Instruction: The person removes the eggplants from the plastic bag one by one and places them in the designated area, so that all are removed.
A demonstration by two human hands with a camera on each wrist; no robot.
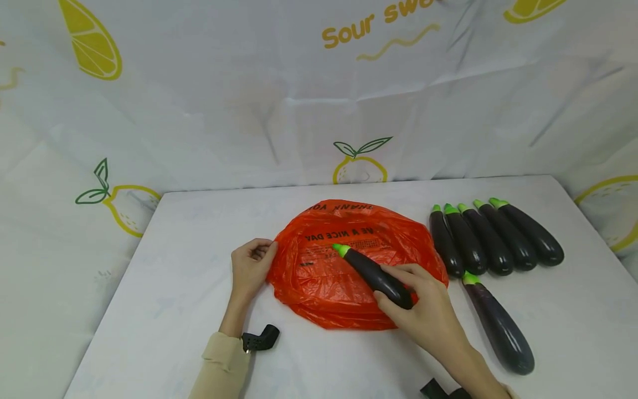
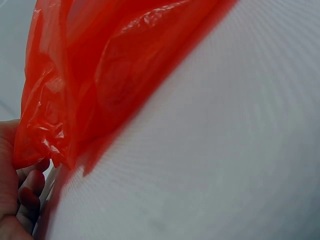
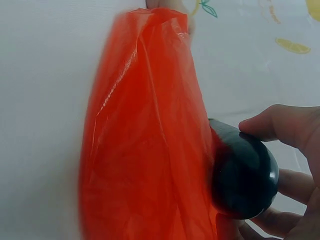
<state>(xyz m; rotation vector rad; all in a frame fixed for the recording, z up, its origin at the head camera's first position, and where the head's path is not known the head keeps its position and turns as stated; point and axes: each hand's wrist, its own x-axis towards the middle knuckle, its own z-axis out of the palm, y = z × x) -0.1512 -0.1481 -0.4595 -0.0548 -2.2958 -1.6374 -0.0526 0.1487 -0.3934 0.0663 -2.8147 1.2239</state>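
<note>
A red plastic bag (image 1: 319, 299) with black print lies spread on the white table, its mouth facing up. My left hand (image 1: 251, 266) pinches the bag's left edge between thumb and fingers; the left wrist view shows the gathered red plastic (image 2: 45, 125) at those fingertips. My right hand (image 1: 423, 305) grips a dark eggplant (image 1: 371, 271) by its thick end, over the bag's opening, green stem pointing up-left. In the right wrist view the rounded end of that eggplant (image 3: 245, 175) sits between thumb and fingers, beside the bag's side.
Several more eggplants (image 1: 478, 238) lie side by side right of the bag, stems away from me. Another eggplant (image 1: 500, 327) lies nearer, by my right forearm. A white cloth with lemon prints (image 1: 224, 122) hangs behind the table (image 1: 199, 233).
</note>
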